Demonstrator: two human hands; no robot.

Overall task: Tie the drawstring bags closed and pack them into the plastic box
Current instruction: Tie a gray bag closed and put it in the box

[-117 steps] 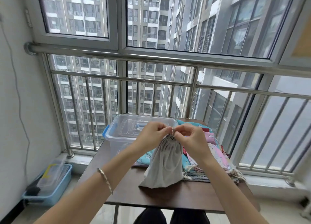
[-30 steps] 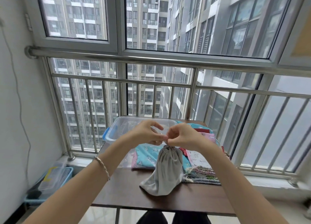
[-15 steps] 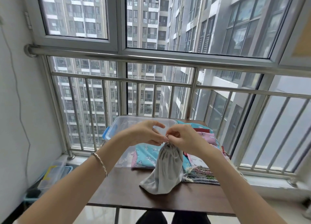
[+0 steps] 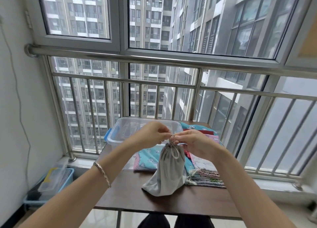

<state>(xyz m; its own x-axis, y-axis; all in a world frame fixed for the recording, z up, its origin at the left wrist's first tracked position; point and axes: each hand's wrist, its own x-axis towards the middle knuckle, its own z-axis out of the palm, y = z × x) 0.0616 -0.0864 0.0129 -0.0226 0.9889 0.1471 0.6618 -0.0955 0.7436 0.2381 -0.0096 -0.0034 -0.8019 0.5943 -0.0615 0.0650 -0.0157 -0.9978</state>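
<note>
A grey drawstring bag (image 4: 167, 173) hangs upright over the dark wooden table (image 4: 128, 193), its bottom resting on the tabletop and its mouth gathered tight. My left hand (image 4: 151, 133) and my right hand (image 4: 192, 142) meet just above the bag's neck, each pinching the pale drawstring (image 4: 173, 148); a loop of cord dangles down the bag's front. Behind my left hand stands the clear plastic box (image 4: 118, 133) with blue latches, lid off. A pile of patterned drawstring bags (image 4: 204, 169) lies flat to the right and behind the grey bag.
A metal railing (image 4: 154, 82) and windows close off the far side right behind the table. On the floor at the left sits a blue bin (image 4: 48, 185) with a clear lid. My knees (image 4: 175, 221) show under the table's near edge.
Over the last seconds the bag's mouth has been cinched narrower and held higher. In the last half second my hands stay at the neck, fingers shifting slightly on the cord.
</note>
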